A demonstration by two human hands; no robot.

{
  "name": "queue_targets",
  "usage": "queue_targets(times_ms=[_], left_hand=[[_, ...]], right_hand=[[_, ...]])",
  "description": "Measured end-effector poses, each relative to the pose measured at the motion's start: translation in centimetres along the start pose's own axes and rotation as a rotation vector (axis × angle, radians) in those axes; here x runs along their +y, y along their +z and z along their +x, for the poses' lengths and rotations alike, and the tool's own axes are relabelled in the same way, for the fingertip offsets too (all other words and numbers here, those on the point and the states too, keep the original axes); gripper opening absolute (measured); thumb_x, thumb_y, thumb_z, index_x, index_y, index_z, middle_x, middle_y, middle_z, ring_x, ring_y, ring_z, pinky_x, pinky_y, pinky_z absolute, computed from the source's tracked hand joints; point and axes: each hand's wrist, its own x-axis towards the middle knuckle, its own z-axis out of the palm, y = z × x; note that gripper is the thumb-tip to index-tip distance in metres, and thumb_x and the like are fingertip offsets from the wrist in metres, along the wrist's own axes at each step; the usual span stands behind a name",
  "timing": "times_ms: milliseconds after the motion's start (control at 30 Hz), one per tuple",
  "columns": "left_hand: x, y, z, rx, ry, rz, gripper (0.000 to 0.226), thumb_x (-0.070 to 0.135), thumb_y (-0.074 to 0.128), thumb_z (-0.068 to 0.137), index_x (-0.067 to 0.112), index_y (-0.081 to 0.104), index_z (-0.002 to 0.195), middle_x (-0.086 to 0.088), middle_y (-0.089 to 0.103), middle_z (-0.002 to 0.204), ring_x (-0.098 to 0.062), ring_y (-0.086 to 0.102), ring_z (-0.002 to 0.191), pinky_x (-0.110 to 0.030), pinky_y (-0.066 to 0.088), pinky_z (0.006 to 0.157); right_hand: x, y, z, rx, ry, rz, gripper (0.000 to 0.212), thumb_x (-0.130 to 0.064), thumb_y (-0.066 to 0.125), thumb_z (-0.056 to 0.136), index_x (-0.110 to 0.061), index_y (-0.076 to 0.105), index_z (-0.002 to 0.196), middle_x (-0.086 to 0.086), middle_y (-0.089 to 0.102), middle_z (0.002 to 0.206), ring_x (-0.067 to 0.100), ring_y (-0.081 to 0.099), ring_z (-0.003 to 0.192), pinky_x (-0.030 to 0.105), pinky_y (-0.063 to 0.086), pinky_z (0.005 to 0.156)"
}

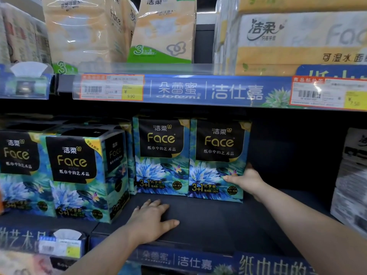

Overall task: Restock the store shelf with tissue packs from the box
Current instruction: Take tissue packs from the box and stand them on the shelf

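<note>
Two bare hands extended past the blue label strip (190, 262) and onto the dark shelf board (208, 221). Nearest: left hand (153, 219), palm down, fingers straight and slightly spread, flat on the board, released, holding nothing. Further in and to the right: right hand (246, 179), thumb across the lower front face and fingers wrapped behind the right edge of the tissue pack (218, 155), grasping it. Stands upright towards the rear of the board, left side touching a second pack (161, 153) of the same blue floral print. At left, nearer the front edge: front-left packs (77, 175), same print, upright, side by side. At far right: grey-white pack (349, 185), well apart from the grasped one, bare board between. Above: blue rail (208, 92) carrying orange-framed price tags (112, 87), one at left, one at right. On the upper shelf behind the rail: beige packs (83, 30) at left and centre, yellow-white pack (297, 40) at right.
</note>
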Motion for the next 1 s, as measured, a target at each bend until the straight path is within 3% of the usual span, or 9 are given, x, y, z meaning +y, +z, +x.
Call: queue_targets(times_ms=[67, 167, 300, 433, 533, 633, 833, 1000], left_hand=[[0.0, 0.0, 0.0, 0.013, 0.002, 0.008, 0.075, 0.067, 0.038, 0.087, 0.029, 0.023, 0.149, 0.001, 0.014, 0.159, -0.024, 0.009, 0.147, -0.046, 0.012, 0.117], [0.0, -0.2, 0.1, 0.034, 0.014, 0.020, 0.074, 0.068, 0.039, 0.086, 0.029, 0.027, 0.147, 0.001, 0.020, 0.157, -0.023, 0.016, 0.145, -0.044, 0.017, 0.116], [-0.2, -0.5, 0.4, 0.051, 0.027, 0.036, 0.075, 0.071, 0.041, 0.083, 0.028, 0.035, 0.143, 0.001, 0.034, 0.150, -0.022, 0.031, 0.137, -0.040, 0.030, 0.111], [1.1, -1.4, 0.8, 0.107, 0.080, -0.004, 0.071, 0.070, 0.041, 0.084, 0.022, 0.044, 0.137, -0.003, 0.044, 0.141, -0.024, 0.044, 0.128, -0.039, 0.040, 0.105], [3.2, -1.9, 0.7, 0.150, 0.205, 0.002, 0.069, 0.067, 0.043, 0.085, 0.022, 0.045, 0.137, -0.003, 0.044, 0.141, -0.023, 0.046, 0.127, -0.038, 0.042, 0.103], [5.4, -2.1, 0.5, 0.178, 0.333, 0.008, 0.066, 0.063, 0.046, 0.086, 0.023, 0.044, 0.138, -0.001, 0.045, 0.140, -0.022, 0.046, 0.126, -0.036, 0.043, 0.100], [10.5, -0.7, -0.4, 0.189, 0.618, -0.043, 0.056, 0.058, 0.049, 0.087, 0.024, 0.049, 0.133, 0.000, 0.047, 0.130, -0.022, 0.049, 0.120, -0.037, 0.045, 0.097], [14.8, 1.7, -3.5, 0.189, 0.822, -0.092, 0.051, 0.053, 0.049, 0.089, 0.025, 0.050, 0.131, 0.002, 0.047, 0.128, -0.022, 0.045, 0.121, -0.037, 0.043, 0.097]], right_hand=[[-0.3, 0.0, -0.4, 0.005, 0.010, -0.023, 0.055, -0.028, 0.082, 0.071, -0.006, 0.055, 0.113, 0.006, 0.057, 0.104, 0.020, 0.055, 0.093, 0.028, 0.045, 0.078], [-0.5, 0.0, -1.2, 0.012, 0.012, -0.016, 0.048, -0.025, 0.081, 0.072, -0.009, 0.054, 0.108, 0.007, 0.059, 0.107, 0.020, 0.055, 0.094, 0.032, 0.049, 0.084], [-0.8, -0.5, -3.0, 0.000, 0.005, -0.137, 0.062, -0.027, 0.079, 0.075, -0.007, 0.044, 0.122, 0.005, 0.054, 0.111, 0.020, 0.053, 0.100, 0.030, 0.046, 0.087], [-1.1, -1.6, -5.3, 0.001, -0.062, -0.457, 0.075, -0.037, 0.071, 0.080, -0.012, 0.034, 0.140, 0.009, 0.045, 0.139, 0.023, 0.047, 0.126, 0.029, 0.040, 0.099], [-1.1, -2.3, -7.5, -0.022, -0.130, -0.614, 0.075, -0.040, 0.065, 0.085, -0.019, 0.029, 0.147, 0.006, 0.031, 0.152, 0.020, 0.036, 0.137, 0.027, 0.032, 0.110], [-0.6, -3.0, -10.1, -0.022, -0.143, -0.738, 0.067, -0.046, 0.060, 0.086, -0.024, 0.035, 0.144, 0.002, 0.034, 0.151, 0.021, 0.037, 0.136, 0.034, 0.035, 0.110], [1.6, -5.2, -16.5, 0.063, 0.000, -0.862, 0.063, -0.050, 0.054, 0.089, -0.023, 0.036, 0.144, 0.003, 0.036, 0.150, 0.024, 0.037, 0.136, 0.041, 0.035, 0.110], [4.6, -6.6, -22.3, 0.137, 0.139, -0.875, 0.051, -0.045, 0.053, 0.091, -0.022, 0.046, 0.135, 0.008, 0.052, 0.133, 0.027, 0.050, 0.122, 0.035, 0.043, 0.094]])
